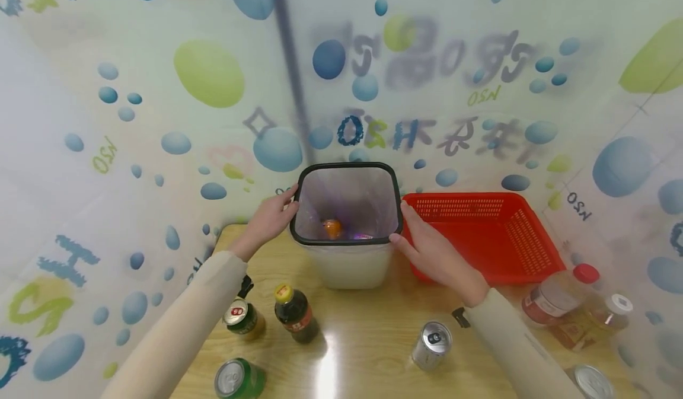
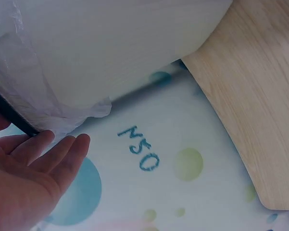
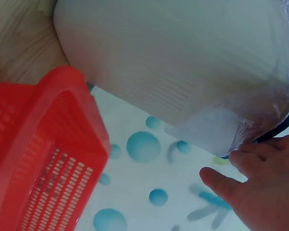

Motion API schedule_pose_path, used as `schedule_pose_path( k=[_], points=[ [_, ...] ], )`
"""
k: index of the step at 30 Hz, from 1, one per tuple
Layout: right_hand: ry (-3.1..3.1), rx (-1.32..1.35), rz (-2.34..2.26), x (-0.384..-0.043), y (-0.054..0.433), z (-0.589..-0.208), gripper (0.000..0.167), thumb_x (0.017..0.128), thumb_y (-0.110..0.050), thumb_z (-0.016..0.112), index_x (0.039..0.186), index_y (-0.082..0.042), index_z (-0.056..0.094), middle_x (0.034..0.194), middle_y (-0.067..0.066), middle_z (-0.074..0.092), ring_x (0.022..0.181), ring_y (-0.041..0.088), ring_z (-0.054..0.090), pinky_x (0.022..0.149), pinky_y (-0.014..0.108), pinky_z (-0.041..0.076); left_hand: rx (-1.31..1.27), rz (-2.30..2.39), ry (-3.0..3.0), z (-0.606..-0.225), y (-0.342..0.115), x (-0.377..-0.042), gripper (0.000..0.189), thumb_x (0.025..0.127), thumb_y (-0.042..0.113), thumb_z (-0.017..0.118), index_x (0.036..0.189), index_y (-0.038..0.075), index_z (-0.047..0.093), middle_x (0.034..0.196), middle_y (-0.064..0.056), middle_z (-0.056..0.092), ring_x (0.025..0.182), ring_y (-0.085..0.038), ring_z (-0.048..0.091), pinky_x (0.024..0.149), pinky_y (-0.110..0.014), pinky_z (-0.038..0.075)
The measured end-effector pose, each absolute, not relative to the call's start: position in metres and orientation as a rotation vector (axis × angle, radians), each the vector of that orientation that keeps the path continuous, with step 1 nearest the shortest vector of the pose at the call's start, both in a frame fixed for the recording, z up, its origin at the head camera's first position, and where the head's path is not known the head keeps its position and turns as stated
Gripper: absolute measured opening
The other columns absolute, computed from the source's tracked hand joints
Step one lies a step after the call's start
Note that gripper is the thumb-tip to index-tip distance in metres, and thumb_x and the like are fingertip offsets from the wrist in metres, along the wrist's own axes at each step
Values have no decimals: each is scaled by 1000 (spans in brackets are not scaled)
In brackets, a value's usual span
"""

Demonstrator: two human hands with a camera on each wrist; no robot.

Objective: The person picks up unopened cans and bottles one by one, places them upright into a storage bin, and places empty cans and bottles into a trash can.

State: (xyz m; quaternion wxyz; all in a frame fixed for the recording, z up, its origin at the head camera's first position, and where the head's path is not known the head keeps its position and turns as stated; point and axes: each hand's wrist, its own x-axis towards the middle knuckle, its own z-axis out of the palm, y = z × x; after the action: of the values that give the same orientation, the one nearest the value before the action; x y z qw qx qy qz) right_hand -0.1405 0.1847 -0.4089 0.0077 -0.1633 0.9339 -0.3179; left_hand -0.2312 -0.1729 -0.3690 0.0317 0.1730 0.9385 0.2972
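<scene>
A pale trash bin (image 1: 349, 265) with a black rim and a clear plastic liner (image 1: 352, 191) stands on the wooden table. Inside it lie an orange round thing (image 1: 331, 228) and a small purple shiny thing (image 1: 364, 236), partly hidden. My left hand (image 1: 269, 216) touches the rim's left side with thumb and fingertips. At the right side, my right hand (image 1: 434, 248) rests its extended fingers along the rim, with the thumb at the near corner. In the left wrist view, the fingertips of my left hand (image 2: 33, 168) lie beside the liner's edge, fairly straight.
Right of the bin sits a red plastic basket (image 1: 480, 239). Near the front left are a cola bottle (image 1: 297, 316), a dark can (image 1: 244, 319) and a green can (image 1: 240, 378). A silver can (image 1: 431, 345) and two bottles, one red-capped (image 1: 557, 295), stand rightward.
</scene>
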Motion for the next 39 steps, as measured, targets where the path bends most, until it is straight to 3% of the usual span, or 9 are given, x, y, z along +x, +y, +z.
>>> schedule_pose_path(
  k=[2, 4, 8, 13, 16, 20, 24, 27, 39],
  points=[
    [2916, -549, -975, -145, 177, -408, 90, 103, -60, 49, 168, -13, 8, 173, 7, 15, 157, 33, 21, 122, 54, 26, 517, 918, 2906, -368, -184, -228, 57, 110, 25, 41, 162, 4, 32, 144, -31, 55, 65, -33, 60, 55, -34, 37],
    [2909, -591, -957, -148, 170, -405, 90, 103, -63, 47, 168, -13, 9, 173, 6, 15, 157, 30, 20, 123, 52, 24, 513, 916, 2917, -368, -194, -225, 56, 110, 24, 41, 162, 3, 31, 144, -32, 54, 92, -40, 68, 57, -35, 37],
    [2893, -662, -909, -155, 157, -400, 91, 103, -64, 45, 167, -10, 12, 173, 7, 16, 158, 28, 19, 125, 49, 22, 492, 917, 2922, -367, -213, -220, 57, 111, 24, 40, 162, 3, 28, 149, -32, 49, 134, -46, 52, 61, -38, 39],
    [2879, -693, -827, -164, 141, -393, 91, 102, -64, 47, 167, -10, 12, 172, 9, 17, 158, 29, 18, 125, 48, 22, 450, 901, 2955, -368, -231, -218, 57, 111, 26, 40, 162, 3, 29, 150, -33, 47, 128, -44, 56, 73, -42, 42],
    [2874, -717, -792, -169, 132, -391, 91, 102, -63, 47, 167, -9, 13, 172, 10, 18, 157, 28, 19, 125, 47, 22, 418, 902, 2972, -369, -240, -219, 57, 111, 27, 39, 163, 5, 29, 149, -33, 49, 106, -42, 62, 72, -41, 42],
    [2879, -754, -763, -174, 122, -390, 90, 103, -62, 47, 167, -8, 14, 172, 10, 19, 157, 28, 22, 125, 46, 23, 382, 934, 2988, -370, -248, -221, 57, 110, 26, 38, 163, 6, 30, 144, -32, 54, 80, -39, 55, 65, -41, 41],
    [2850, -705, -821, -176, 124, -394, 88, 103, -64, 45, 168, -13, 12, 172, 7, 20, 156, 28, 24, 124, 48, 25, 370, 984, 2980, -371, -253, -219, 59, 111, 28, 38, 164, 5, 26, 152, -29, 48, 117, -45, 60, 94, -53, 49],
    [2830, -620, -908, -172, 141, -399, 87, 104, -64, 44, 168, -15, 12, 172, 6, 20, 156, 29, 24, 124, 50, 24, 369, 1028, 2951, -369, -254, -213, 65, 112, 36, 39, 165, 4, 20, 163, -25, 34, 144, -47, 40, 115, -61, 36],
    [2905, -300, -819, -140, 219, -461, 88, 104, -52, 55, 164, 1, 18, 167, 26, 23, 152, 48, 22, 114, 65, 32, 443, 1209, 3057, -330, -251, -167, 66, 110, 42, 47, 165, 12, 26, 165, -23, 32, 150, -44, 31, 114, -65, 34]
  ],
)
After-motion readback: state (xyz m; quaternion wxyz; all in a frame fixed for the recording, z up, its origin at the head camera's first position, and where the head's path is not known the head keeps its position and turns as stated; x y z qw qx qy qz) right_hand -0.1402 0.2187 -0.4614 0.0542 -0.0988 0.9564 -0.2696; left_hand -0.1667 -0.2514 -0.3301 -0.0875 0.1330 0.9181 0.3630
